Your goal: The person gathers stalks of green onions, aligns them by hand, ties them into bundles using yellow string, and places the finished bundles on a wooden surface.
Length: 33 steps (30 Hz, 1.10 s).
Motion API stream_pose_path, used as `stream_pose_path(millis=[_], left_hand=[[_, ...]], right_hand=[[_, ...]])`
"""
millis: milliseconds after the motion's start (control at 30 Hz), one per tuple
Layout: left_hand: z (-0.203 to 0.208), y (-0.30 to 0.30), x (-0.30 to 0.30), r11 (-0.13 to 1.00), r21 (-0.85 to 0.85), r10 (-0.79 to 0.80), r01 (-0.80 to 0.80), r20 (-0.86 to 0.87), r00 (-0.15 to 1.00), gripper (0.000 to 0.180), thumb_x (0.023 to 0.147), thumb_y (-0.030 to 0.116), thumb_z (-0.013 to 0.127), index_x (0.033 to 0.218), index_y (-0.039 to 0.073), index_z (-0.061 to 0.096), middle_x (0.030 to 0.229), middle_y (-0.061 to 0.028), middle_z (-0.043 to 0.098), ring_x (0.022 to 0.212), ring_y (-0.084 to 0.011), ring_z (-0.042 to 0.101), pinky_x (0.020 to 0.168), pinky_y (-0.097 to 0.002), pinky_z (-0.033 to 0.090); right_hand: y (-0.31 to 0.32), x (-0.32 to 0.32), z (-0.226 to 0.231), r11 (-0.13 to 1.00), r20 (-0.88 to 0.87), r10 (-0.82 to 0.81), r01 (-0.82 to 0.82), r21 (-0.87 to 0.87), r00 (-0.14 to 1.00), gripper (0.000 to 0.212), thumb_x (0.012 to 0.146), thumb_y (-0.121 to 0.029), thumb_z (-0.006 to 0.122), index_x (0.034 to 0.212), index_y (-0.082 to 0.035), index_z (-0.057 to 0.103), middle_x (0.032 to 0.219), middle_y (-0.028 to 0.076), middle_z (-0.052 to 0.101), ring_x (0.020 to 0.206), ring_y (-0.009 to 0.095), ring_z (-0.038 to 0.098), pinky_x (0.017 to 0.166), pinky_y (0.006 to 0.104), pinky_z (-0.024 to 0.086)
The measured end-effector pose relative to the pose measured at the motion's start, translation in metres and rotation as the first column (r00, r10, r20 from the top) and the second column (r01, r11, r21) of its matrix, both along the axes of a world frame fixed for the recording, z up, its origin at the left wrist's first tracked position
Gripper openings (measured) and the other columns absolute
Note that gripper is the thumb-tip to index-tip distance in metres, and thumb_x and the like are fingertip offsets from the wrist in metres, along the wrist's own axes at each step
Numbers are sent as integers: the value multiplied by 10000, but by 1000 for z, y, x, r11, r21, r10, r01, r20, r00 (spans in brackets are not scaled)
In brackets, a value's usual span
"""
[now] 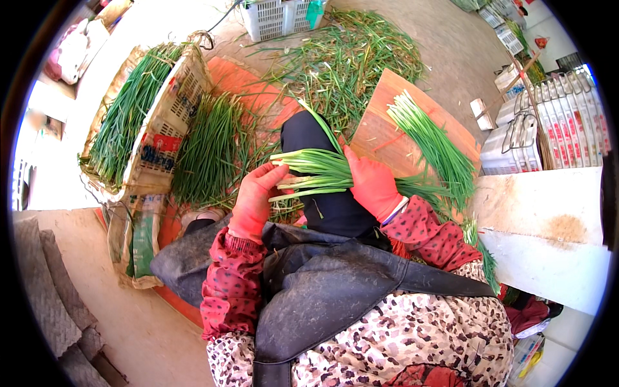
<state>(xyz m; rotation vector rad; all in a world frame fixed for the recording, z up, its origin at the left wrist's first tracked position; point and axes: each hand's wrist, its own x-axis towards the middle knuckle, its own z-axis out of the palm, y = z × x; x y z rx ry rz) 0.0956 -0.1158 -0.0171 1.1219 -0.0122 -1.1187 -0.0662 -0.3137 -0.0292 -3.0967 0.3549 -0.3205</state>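
Note:
Over my dark-trousered knee, a small bunch of green chives (316,169) lies across, pale stem ends to the left. My right hand (374,184), in an orange-red glove, is closed round the bunch, and the leaves trail out to its right. One stalk sticks up apart from the others beside that hand. My left hand (253,198), gloved in the same colour, is closed at the stem ends, fingers and thumb pinching some of them. To the right, a neat bundle of chives (433,147) rests on a wooden board (380,122).
At the left, a tilted white plastic crate (169,122) holds more chives, with a pile of chives (209,151) beside it. Loose green trimmings (351,64) cover the floor ahead. A grey crate (277,18) stands beyond. Stacked white crates (561,119) and a white block (541,226) stand right.

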Motion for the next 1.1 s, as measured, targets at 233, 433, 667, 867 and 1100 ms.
stream_pose_path(millis=[233,433,667,867,1100], left_hand=[[-8,16,-23,934,340,-74,-109,484,872,295,786,68,701,1031,-45,583,842,-87,672,749,-178,646,695,-279,504],[-12,12,-50,889,231,-212,-395,973,91,213,751,138,701,916,44,605,730,-88,638,712,-297,603,754,-430,467],[13,10,-40,870,409,-473,-274,848,-238,569,751,140,662,1290,78,489,832,-56,626,818,-247,590,931,-444,405],[26,12,-29,911,363,-411,-197,748,-522,889,534,330,760,1347,148,447,807,-20,577,747,-211,571,937,-464,397],[36,5,-40,919,346,-394,-191,837,-380,426,784,38,581,1207,86,578,807,-51,645,755,-219,577,868,-398,430]], right_hand=[[0,0,0,1000,-42,9,-9,1,999,655,697,-81,591,1327,-30,421,716,114,537,653,307,571,575,427,439],[1,2,3,999,-100,-32,34,23,994,649,686,-81,598,1312,-22,437,722,118,538,666,309,572,593,427,443],[-2,-2,-6,999,0,-4,4,39,1000,692,707,-88,573,1372,-39,388,682,94,562,611,283,594,552,416,464],[2,-2,-1,985,-38,-53,58,165,998,611,734,-116,619,1311,-34,432,778,141,574,723,337,593,609,446,459],[1,0,3,974,-128,-81,106,202,988,648,701,-94,637,1314,-46,431,798,133,572,730,334,593,619,440,460]])
